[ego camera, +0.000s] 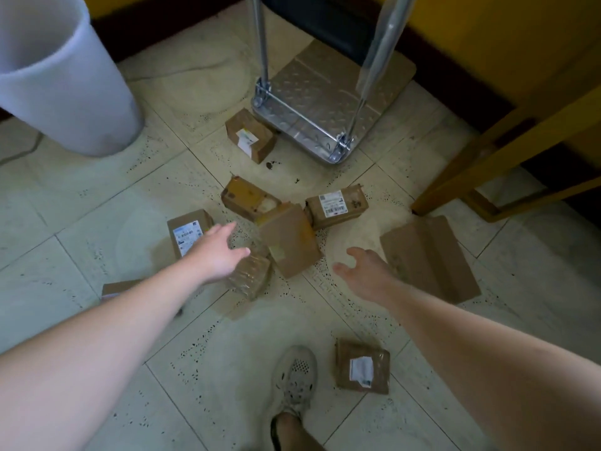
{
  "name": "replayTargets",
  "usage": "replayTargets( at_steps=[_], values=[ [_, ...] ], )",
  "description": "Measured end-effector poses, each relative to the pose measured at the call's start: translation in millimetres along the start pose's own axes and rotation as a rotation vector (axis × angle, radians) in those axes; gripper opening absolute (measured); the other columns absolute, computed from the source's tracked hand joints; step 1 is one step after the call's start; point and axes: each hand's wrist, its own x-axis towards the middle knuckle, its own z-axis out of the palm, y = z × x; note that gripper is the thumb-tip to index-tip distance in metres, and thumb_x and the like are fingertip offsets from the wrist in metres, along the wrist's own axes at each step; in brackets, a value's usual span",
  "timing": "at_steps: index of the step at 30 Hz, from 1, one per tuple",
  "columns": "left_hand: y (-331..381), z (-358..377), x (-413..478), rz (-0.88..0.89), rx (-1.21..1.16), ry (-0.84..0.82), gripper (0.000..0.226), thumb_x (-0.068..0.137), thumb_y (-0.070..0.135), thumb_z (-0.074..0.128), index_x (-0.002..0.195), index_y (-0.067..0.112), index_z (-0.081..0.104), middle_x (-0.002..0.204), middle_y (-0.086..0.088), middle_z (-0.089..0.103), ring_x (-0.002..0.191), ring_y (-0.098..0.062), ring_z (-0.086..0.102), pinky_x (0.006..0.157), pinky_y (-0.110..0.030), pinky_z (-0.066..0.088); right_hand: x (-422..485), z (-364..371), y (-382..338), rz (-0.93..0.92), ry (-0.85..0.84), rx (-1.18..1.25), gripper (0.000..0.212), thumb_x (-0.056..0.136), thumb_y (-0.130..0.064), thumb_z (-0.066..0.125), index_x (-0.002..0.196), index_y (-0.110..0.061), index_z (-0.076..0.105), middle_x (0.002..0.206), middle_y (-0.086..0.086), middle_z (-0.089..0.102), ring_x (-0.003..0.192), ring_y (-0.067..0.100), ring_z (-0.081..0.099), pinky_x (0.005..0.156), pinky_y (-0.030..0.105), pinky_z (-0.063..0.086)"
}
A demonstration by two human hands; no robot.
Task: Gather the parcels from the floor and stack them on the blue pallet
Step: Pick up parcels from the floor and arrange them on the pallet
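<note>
The task seems to be at its start: all the parcels [289, 242] lie on the tiled floor [97, 203], most in a loose group at the centre, one at 12 o'clock beside the metal trolley [325, 102], one at 5 o'clock near the shoe [294, 379]. No blue pallet is in view. The left hand [218, 252] reaches with straight fingers over the tape-wrapped parcel [250, 278] — the right hand [364, 271] is spread and holds nothing.

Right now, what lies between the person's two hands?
Head view: a plain brown parcel lies between the left hand and right hand; a tape-wrapped parcel is partly hidden by the left hand.
</note>
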Motion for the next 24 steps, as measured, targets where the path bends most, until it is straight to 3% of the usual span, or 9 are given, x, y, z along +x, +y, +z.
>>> replayTargets(
  at_steps=[4,8,11,14,16,17,19,21,24],
  values=[
    [5.0,1.0,58.7,-0.030,0.031,-0.034,0.073,0.089,0.040,0.058,0.149,0.027,0.020,0.157,-0.005,0.017,0.140,-0.029,0.025,0.113,-0.047,0.025,57.1,6.9,-1.8,0.018,-0.050,0.053,0.067,0.091,-0.053,0.048,0.147,-0.020,0.030,0.147,0.012,0.033,0.125,0.030,0.044,0.097,0.036,0.042],
    [11.6,22.7,111.6,-0.016,0.042,-0.098,0.074,0.088,0.042,0.059,0.149,0.026,0.019,0.155,-0.008,0.023,0.137,-0.032,0.032,0.111,-0.044,0.029,103.5,29.5,5.5,0.102,-0.060,0.154,0.069,0.091,-0.052,0.049,0.147,-0.019,0.028,0.150,0.012,0.032,0.131,0.031,0.039,0.101,0.036,0.036],
    [11.4,50.1,143.9,0.008,0.001,-0.142,0.082,0.086,0.038,0.063,0.150,0.029,0.013,0.157,-0.007,0.018,0.134,-0.032,0.037,0.104,-0.041,0.036,134.1,60.6,11.1,0.193,-0.068,0.296,0.071,0.091,-0.049,0.052,0.148,-0.016,0.025,0.145,0.013,0.038,0.119,0.029,0.048,0.092,0.034,0.041],
    [10.7,77.8,185.2,0.037,0.009,-0.142,0.095,0.080,0.040,0.069,0.148,0.038,0.002,0.159,-0.002,0.008,0.141,-0.031,0.024,0.110,-0.050,0.031,169.2,94.2,15.5,0.354,-0.059,0.484,0.070,0.090,-0.043,0.058,0.143,-0.006,0.030,0.123,0.012,0.053,0.091,0.019,0.049,0.076,0.029,0.042],
    [8.2,92.0,212.6,0.055,0.039,-0.125,0.098,0.080,0.042,0.069,0.148,0.038,-0.002,0.159,-0.001,0.005,0.143,-0.029,0.016,0.112,-0.051,0.025,191.3,116.5,17.0,0.477,-0.083,0.688,0.068,0.088,-0.042,0.062,0.139,-0.006,0.036,0.113,0.008,0.055,0.093,0.020,0.050,0.081,0.033,0.047],
    [6.0,97.5,227.7,0.056,0.049,-0.118,0.098,0.080,0.043,0.068,0.148,0.037,-0.002,0.159,-0.002,0.005,0.143,-0.029,0.016,0.112,-0.050,0.025,203.7,127.1,14.7,0.502,-0.109,0.807,0.069,0.087,-0.043,0.063,0.140,-0.008,0.036,0.121,0.008,0.054,0.101,0.022,0.050,0.088,0.035,0.046],
    [-0.1,106.0,256.4,0.027,-0.001,-0.130,0.093,0.081,0.044,0.067,0.150,0.032,0.005,0.157,-0.006,0.016,0.139,-0.031,0.027,0.107,-0.046,0.035,230.5,144.5,4.4,0.471,-0.154,1.011,0.066,0.086,-0.040,0.065,0.140,-0.013,0.038,0.133,0.004,0.052,0.112,0.022,0.050,0.094,0.036,0.042],
    [-4.3,119.5,270.4,0.014,-0.077,-0.179,0.084,0.081,0.043,0.068,0.149,0.026,0.019,0.148,-0.007,0.036,0.126,-0.028,0.045,0.089,-0.034,0.044,249.4,158.4,-7.2,0.439,-0.157,1.167,0.066,0.084,-0.033,0.068,0.140,-0.016,0.038,0.132,0.004,0.055,0.113,0.022,0.054,0.100,0.040,0.042],
    [-14.3,149.2,259.7,0.006,-0.005,-0.229,0.065,0.085,0.039,0.065,0.141,0.023,0.037,0.140,-0.007,0.047,0.107,-0.023,0.052,0.078,-0.028,0.040,251.2,178.2,-8.6,0.503,-0.117,1.087,0.073,0.085,-0.028,0.067,0.145,-0.018,0.028,0.135,0.006,0.051,0.117,0.026,0.052,0.103,0.047,0.042]
  ],
)
